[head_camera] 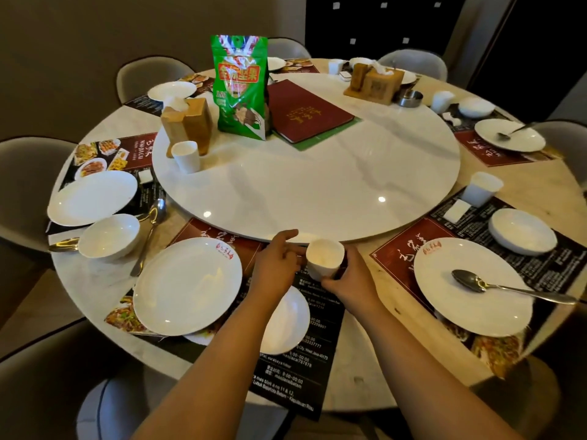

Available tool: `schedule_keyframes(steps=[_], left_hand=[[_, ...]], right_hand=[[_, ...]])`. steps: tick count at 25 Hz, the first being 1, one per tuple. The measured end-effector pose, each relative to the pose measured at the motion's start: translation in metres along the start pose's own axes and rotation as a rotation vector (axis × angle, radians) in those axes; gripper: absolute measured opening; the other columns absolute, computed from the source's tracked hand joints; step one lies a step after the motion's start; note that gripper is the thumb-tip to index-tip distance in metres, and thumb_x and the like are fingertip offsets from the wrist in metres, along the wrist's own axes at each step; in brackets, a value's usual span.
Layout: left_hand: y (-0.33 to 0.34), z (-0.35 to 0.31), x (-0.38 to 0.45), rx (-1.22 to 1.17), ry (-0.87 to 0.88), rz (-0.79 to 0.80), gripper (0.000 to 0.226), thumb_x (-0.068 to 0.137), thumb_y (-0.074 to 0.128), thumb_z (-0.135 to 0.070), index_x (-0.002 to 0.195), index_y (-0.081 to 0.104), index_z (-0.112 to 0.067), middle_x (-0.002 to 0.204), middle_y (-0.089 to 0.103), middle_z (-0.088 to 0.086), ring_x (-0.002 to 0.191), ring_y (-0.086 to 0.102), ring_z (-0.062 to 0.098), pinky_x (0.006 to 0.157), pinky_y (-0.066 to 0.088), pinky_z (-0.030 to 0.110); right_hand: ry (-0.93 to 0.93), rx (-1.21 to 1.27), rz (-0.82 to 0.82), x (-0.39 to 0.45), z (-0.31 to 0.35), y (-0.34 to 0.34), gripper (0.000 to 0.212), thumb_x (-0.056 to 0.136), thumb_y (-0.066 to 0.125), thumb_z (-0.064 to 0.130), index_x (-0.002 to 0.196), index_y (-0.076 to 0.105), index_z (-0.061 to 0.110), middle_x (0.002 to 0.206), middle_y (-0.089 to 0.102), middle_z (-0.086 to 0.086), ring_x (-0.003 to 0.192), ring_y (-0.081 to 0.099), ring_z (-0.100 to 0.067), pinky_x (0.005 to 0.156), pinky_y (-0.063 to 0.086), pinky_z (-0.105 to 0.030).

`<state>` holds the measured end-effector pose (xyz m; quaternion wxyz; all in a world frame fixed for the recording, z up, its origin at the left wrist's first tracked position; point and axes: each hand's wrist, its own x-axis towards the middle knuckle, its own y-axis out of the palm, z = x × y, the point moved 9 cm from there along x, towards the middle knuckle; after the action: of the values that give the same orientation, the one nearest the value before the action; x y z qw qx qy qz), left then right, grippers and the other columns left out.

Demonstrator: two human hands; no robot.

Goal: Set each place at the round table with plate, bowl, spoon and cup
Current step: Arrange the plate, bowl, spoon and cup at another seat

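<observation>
My right hand [351, 281] grips a small white cup [324, 258] at the far end of the nearest placemat [320, 347], by the turntable's edge. My left hand [278, 265] is just left of the cup, fingers relaxed and reaching its side. On this mat lie a white plate [187, 285] and a white bowl [287, 319], partly hidden under my left forearm. The right-hand place has a plate [460, 309] with a spoon [508, 289] on it, a bowl [522, 231] and a cup [481, 188]. The left place has a plate [92, 196], a bowl [109, 236] and a spoon [149, 236].
The marble turntable [317, 185] carries a green snack bag [239, 87], a red menu [306, 111], two wooden tissue holders [187, 122] and a spare cup [185, 155]. Further settings line the far rim. Grey chairs ring the table.
</observation>
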<state>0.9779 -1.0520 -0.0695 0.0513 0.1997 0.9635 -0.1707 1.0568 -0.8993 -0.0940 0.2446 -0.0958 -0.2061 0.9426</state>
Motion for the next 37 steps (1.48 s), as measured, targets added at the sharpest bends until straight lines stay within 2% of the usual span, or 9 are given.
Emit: schedule_keyframes(steps=[4, 9, 12, 16, 18, 21, 24, 28, 37], left_hand=[[0.006, 0.003, -0.001, 0.014, -0.028, 0.013, 0.043, 0.091, 0.043, -0.002, 0.128, 0.052, -0.021, 0.094, 0.071, -0.008, 0.096, 0.069, 0.019, 0.093, 0.054, 0.046], [0.01, 0.007, -0.004, 0.103, -0.024, 0.048, 0.041, 0.089, 0.047, -0.007, 0.126, 0.055, -0.021, 0.097, 0.07, -0.012, 0.094, 0.069, 0.023, 0.087, 0.055, 0.047], [0.007, 0.006, -0.009, 0.092, -0.003, 0.085, 0.037, 0.091, 0.051, -0.012, 0.126, 0.056, -0.023, 0.106, 0.07, -0.008, 0.104, 0.066, 0.017, 0.094, 0.053, 0.043], [-0.022, 0.008, -0.028, 0.014, 0.017, 0.086, 0.031, 0.091, 0.05, -0.011, 0.117, 0.059, -0.026, 0.104, 0.069, -0.007, 0.102, 0.066, 0.016, 0.095, 0.052, 0.043], [-0.04, 0.011, -0.043, -0.024, 0.016, 0.082, 0.031, 0.09, 0.05, -0.01, 0.113, 0.061, -0.028, 0.1, 0.07, -0.009, 0.096, 0.067, 0.011, 0.094, 0.052, 0.042], [-0.078, 0.025, -0.074, -0.09, 0.008, 0.09, 0.031, 0.088, 0.052, -0.009, 0.112, 0.063, -0.026, 0.099, 0.071, -0.008, 0.091, 0.066, 0.006, 0.093, 0.052, 0.04], [-0.118, 0.04, -0.099, -0.118, -0.004, 0.079, 0.025, 0.09, 0.052, -0.017, 0.108, 0.063, -0.031, 0.106, 0.071, -0.003, 0.098, 0.066, 0.016, 0.092, 0.053, 0.042], [-0.168, 0.062, -0.123, -0.185, -0.035, 0.012, 0.022, 0.095, 0.05, -0.015, 0.109, 0.062, -0.026, 0.106, 0.07, 0.003, 0.092, 0.067, 0.011, 0.085, 0.055, 0.032], [-0.296, 0.118, -0.17, -0.289, -0.098, -0.173, 0.021, 0.096, 0.05, -0.013, 0.11, 0.061, -0.025, 0.108, 0.069, 0.005, 0.096, 0.066, 0.017, 0.089, 0.053, 0.036]], right_hand=[[-0.007, -0.022, -0.009, 0.001, -0.006, 0.001, 0.07, 0.064, 0.082, 0.011, 0.126, 0.049, 0.015, 0.122, 0.057, -0.003, 0.11, 0.054, -0.018, 0.086, 0.046, -0.029], [0.007, -0.039, -0.048, -0.003, -0.008, 0.002, 0.069, 0.065, 0.082, 0.011, 0.125, 0.049, 0.014, 0.123, 0.057, -0.003, 0.107, 0.052, -0.013, 0.082, 0.041, -0.024], [0.003, -0.025, -0.08, -0.01, -0.005, 0.004, 0.068, 0.066, 0.082, 0.01, 0.125, 0.049, 0.017, 0.123, 0.058, -0.002, 0.111, 0.054, -0.017, 0.084, 0.042, -0.024], [0.006, 0.05, -0.22, -0.046, 0.013, -0.002, 0.066, 0.074, 0.074, 0.005, 0.131, 0.045, 0.023, 0.124, 0.051, 0.008, 0.119, 0.048, -0.012, 0.096, 0.043, -0.027], [0.039, 0.053, -0.314, -0.073, 0.021, -0.006, 0.068, 0.079, 0.069, 0.003, 0.137, 0.041, 0.023, 0.132, 0.046, 0.007, 0.122, 0.042, -0.008, 0.099, 0.038, -0.025], [0.04, 0.065, -0.354, -0.118, 0.042, 0.014, 0.061, 0.083, 0.067, 0.007, 0.136, 0.044, 0.026, 0.14, 0.047, 0.004, 0.126, 0.046, -0.013, 0.101, 0.043, -0.029], [0.024, 0.113, -0.316, -0.152, 0.068, 0.052, 0.049, 0.085, 0.065, 0.006, 0.129, 0.052, 0.023, 0.134, 0.054, 0.003, 0.123, 0.051, -0.016, 0.097, 0.043, -0.027], [0.052, 0.144, -0.214, -0.175, 0.099, 0.108, 0.035, 0.088, 0.064, 0.007, 0.119, 0.06, 0.023, 0.123, 0.063, 0.006, 0.117, 0.055, -0.01, 0.095, 0.046, -0.027], [0.018, 0.225, 0.019, -0.202, 0.15, 0.236, 0.03, 0.089, 0.062, 0.005, 0.114, 0.063, 0.02, 0.109, 0.067, 0.004, 0.104, 0.062, -0.009, 0.086, 0.049, -0.022]])
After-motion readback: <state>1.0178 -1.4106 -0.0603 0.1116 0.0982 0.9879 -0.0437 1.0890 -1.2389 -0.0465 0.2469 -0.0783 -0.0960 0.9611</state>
